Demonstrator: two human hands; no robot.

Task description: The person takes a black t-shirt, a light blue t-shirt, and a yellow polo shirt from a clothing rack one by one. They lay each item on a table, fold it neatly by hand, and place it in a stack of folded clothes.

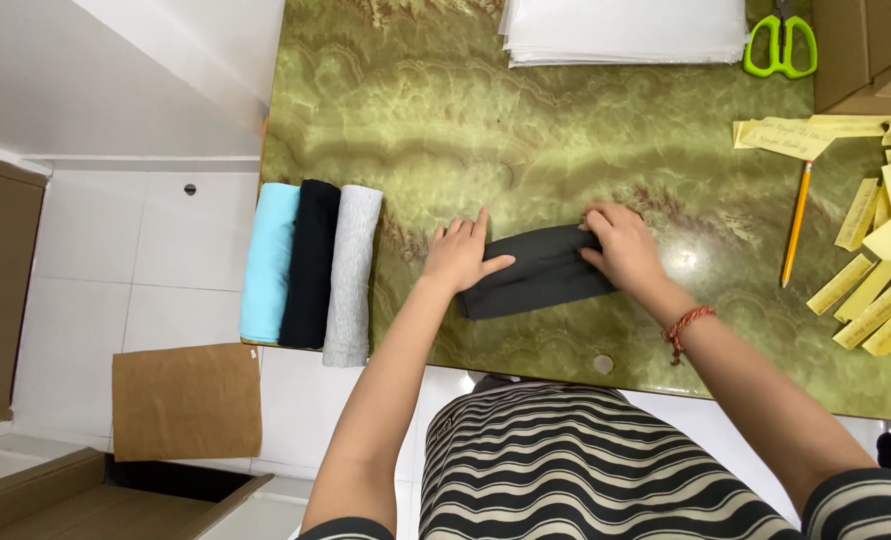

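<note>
The dark grey garment [540, 272] lies near the front edge of the green marbled table [525, 130], folded into a narrow band running left to right and partly rolled, its right end thicker than its left; it looks soft, matte and slightly creased, with a loose flap still open along the near-left corner. The left hand [460, 255] lies flat on the left end, fingers spread and thumb pressing the cloth down, gripping nothing. The right hand [620, 245] curls over the right end, fingertips tucked into the fold, pinching the fabric. My reading is that the rolling step is in hand, and finishing it would call for even pressure from both hands so the band stays straight and tight. To the left, at the table's left edge, three finished rolls sit side by side and touching: a light blue roll [268, 262], a black roll [310, 262] and a light grey roll [353, 275]. Far across the table is a stack of clear plastic bags [625, 30] with green-handled scissors [780, 45] just beside it; to the right lie a pencil [796, 222] and scattered yellow paper slips [880, 290].
</note>
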